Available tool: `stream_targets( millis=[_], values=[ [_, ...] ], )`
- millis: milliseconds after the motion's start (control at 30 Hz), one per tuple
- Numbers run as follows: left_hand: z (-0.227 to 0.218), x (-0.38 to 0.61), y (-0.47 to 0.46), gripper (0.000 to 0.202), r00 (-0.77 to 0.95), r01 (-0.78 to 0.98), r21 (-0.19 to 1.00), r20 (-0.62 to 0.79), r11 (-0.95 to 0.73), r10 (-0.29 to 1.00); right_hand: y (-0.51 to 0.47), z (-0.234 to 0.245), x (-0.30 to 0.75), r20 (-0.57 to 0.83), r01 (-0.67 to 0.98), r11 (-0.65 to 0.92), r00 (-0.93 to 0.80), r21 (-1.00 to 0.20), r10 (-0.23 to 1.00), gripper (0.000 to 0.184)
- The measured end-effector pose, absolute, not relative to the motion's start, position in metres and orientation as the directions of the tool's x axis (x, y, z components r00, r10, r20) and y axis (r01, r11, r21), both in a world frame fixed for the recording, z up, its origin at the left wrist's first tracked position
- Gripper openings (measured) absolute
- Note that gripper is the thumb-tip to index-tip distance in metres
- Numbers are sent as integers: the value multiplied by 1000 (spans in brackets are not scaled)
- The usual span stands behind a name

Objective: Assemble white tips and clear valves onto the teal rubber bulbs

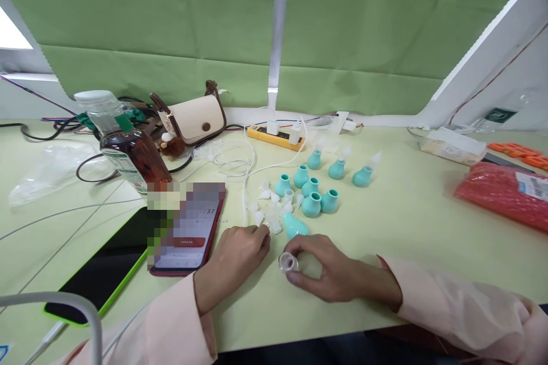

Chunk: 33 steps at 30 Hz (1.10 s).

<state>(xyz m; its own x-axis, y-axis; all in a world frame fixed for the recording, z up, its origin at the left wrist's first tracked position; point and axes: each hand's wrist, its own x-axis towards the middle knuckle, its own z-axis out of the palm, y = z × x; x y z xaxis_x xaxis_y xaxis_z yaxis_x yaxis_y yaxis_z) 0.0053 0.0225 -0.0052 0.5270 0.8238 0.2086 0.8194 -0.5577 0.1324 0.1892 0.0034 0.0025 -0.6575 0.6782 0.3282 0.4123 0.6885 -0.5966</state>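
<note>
Between thumb and forefinger of my right hand (327,268) is a small clear plastic cup-like piece (288,262), its round opening facing up. My left hand (237,256) is closed, its fingertips pinched together at the edge of a cluster of translucent plastic pieces (273,221); whatever they may hold is hidden. A turquoise rubber bulb (295,226) lies on its side just beyond my right fingers. Behind it stand several open turquoise bulbs (311,204). Farther back are three bulbs fitted with clear pointed tips (362,175).
Two phones, one black with a green edge (107,262) and one lit (188,234), lie left. Behind them stand a brown bottle (135,157) and a cream handbag (197,120). A yellow power strip (276,138) trails white cables. A red package (505,188) lies right.
</note>
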Motion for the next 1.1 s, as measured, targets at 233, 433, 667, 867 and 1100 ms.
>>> stream_targets(
  millis=[233, 433, 667, 867, 1100],
  values=[
    [-14, 5, 30, 20, 573, 732, 231, 300, -641, 763, 36, -13, 191, 441, 492, 720, -572, -490, 691, 15],
    [-17, -2, 41, 24, 511, 570, 349, 558, -744, 654, 49, -27, 189, 621, 504, 736, -416, -451, 665, 21],
    [-2, -3, 27, 15, 499, 661, 177, 622, -729, 603, 55, 0, 183, 638, 644, 663, -335, -382, 694, 30],
    [-8, 6, 20, 16, 787, 589, -57, 267, -806, 556, 75, 15, 153, 457, 820, 564, -466, -98, 757, 31],
    [-11, 6, 25, 16, 742, 657, -67, 234, -751, 628, 89, 7, 135, 387, 802, 592, -572, 78, 723, 23]
  ],
)
